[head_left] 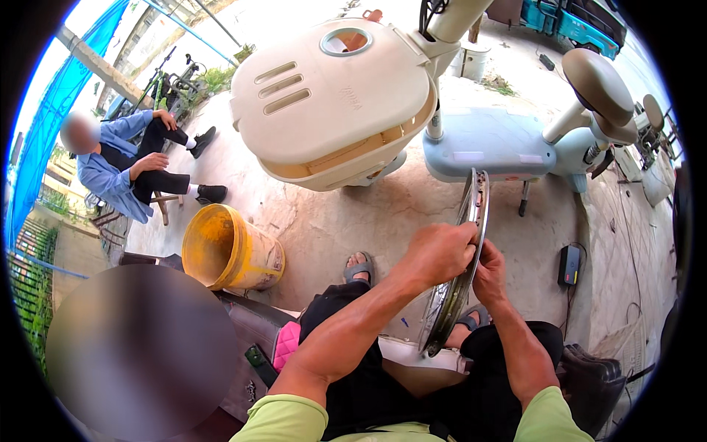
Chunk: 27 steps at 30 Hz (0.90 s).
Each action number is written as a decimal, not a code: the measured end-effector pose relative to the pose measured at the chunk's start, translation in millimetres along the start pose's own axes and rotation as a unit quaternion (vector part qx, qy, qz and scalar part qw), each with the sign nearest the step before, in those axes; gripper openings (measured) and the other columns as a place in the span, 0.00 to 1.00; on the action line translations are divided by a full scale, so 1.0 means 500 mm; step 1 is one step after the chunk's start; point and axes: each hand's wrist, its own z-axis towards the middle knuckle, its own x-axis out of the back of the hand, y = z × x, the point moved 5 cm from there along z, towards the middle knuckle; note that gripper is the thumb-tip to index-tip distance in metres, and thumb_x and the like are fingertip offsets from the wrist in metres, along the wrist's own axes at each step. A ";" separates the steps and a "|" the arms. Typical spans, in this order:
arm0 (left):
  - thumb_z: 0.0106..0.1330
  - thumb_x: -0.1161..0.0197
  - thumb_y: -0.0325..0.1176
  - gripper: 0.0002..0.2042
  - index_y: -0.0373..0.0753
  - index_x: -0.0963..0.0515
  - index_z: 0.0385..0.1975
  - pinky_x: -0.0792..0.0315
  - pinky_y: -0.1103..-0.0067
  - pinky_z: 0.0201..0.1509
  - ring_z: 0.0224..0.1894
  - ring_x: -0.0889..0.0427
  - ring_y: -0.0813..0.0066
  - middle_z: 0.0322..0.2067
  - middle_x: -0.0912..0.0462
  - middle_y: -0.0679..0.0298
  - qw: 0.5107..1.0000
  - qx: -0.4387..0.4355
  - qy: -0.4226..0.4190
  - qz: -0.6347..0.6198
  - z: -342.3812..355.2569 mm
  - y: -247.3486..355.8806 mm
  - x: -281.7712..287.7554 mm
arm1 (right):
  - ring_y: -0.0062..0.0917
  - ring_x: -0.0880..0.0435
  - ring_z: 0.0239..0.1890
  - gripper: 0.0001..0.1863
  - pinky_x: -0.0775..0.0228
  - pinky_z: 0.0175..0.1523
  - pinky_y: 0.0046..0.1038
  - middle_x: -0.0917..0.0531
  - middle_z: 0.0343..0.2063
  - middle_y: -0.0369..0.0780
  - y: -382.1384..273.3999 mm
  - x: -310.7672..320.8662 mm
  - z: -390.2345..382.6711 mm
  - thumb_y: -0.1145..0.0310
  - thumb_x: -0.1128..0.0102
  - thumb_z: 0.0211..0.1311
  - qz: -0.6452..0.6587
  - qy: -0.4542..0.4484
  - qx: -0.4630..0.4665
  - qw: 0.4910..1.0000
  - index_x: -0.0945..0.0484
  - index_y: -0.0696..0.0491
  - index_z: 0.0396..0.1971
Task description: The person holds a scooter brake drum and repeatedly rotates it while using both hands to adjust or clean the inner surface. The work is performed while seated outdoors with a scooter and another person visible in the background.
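Observation:
A metal wheel rim [482, 194] with thin spokes stands on edge between my knees, its top leaning slightly to the right. My left hand [444, 253] is closed at the rim's left side, fingers curled in against it. From the right, my right hand [489, 275] has its bent fingers closed on the rim's outer face, a little lower than the left. The rim hides some fingertips of both hands, so I cannot tell whether a small part sits between them. Small holes run along the rim's visible face.
Ahead stands a cream scooter with a plastic basket [335, 96] and pale blue footboard [486, 144]. A yellow bucket [247, 254] lies tilted at left. Beyond it sits a person [121, 162]. A blurred round shape [140, 353] fills the lower left. A black charger [568, 265] lies right.

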 end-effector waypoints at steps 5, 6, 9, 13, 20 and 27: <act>0.60 0.41 0.38 0.09 0.43 0.18 0.36 0.25 0.58 0.39 0.35 0.17 0.47 0.31 0.15 0.53 1.000 0.006 -0.016 -0.024 -0.002 -0.007 0.004 | 0.16 0.19 0.45 0.11 0.27 0.50 0.20 0.16 0.43 0.34 0.015 0.010 -0.002 0.74 0.41 0.71 0.019 0.005 0.009 1.000 0.22 0.58 0.51; 0.60 0.42 0.38 0.10 0.43 0.18 0.36 0.25 0.58 0.40 0.35 0.17 0.47 0.31 0.15 0.53 1.000 0.010 -0.021 -0.022 -0.003 -0.007 0.002 | 0.16 0.19 0.45 0.12 0.27 0.51 0.20 0.16 0.44 0.34 0.024 0.022 -0.004 0.74 0.42 0.71 0.025 0.009 0.008 1.000 0.22 0.58 0.51; 0.60 0.42 0.37 0.09 0.42 0.18 0.34 0.25 0.58 0.38 0.34 0.17 0.46 0.29 0.16 0.53 1.000 -0.011 -0.008 -0.006 0.003 -0.006 -0.002 | 0.17 0.19 0.47 0.14 0.27 0.53 0.21 0.16 0.46 0.35 0.037 0.047 -0.003 0.74 0.43 0.71 0.017 -0.012 0.014 1.000 0.22 0.59 0.54; 0.59 0.42 0.36 0.08 0.41 0.19 0.31 0.25 0.57 0.37 0.33 0.17 0.46 0.27 0.16 0.52 1.000 -0.006 0.000 -0.023 -0.004 -0.008 -0.004 | 0.16 0.19 0.46 0.14 0.28 0.51 0.20 0.16 0.45 0.34 0.036 0.047 -0.011 0.70 0.41 0.71 -0.001 -0.012 0.003 1.000 0.21 0.59 0.53; 0.57 0.39 0.34 0.07 0.40 0.20 0.31 0.25 0.58 0.37 0.33 0.18 0.45 0.27 0.17 0.50 0.998 -0.021 0.008 -0.057 -0.001 -0.016 0.005 | 0.16 0.20 0.45 0.16 0.29 0.52 0.20 0.17 0.45 0.33 0.009 0.015 0.002 0.68 0.39 0.70 -0.024 -0.018 0.001 1.000 0.23 0.58 0.53; 0.63 0.38 0.35 0.09 0.36 0.23 0.31 0.33 0.80 0.21 0.17 0.30 0.85 0.17 0.27 0.70 0.930 0.010 -0.001 -0.368 0.015 -0.021 0.015 | 0.15 0.20 0.43 0.14 0.27 0.49 0.21 0.17 0.41 0.32 0.000 0.017 -0.003 0.68 0.39 0.70 0.006 -0.034 -0.016 0.999 0.22 0.58 0.51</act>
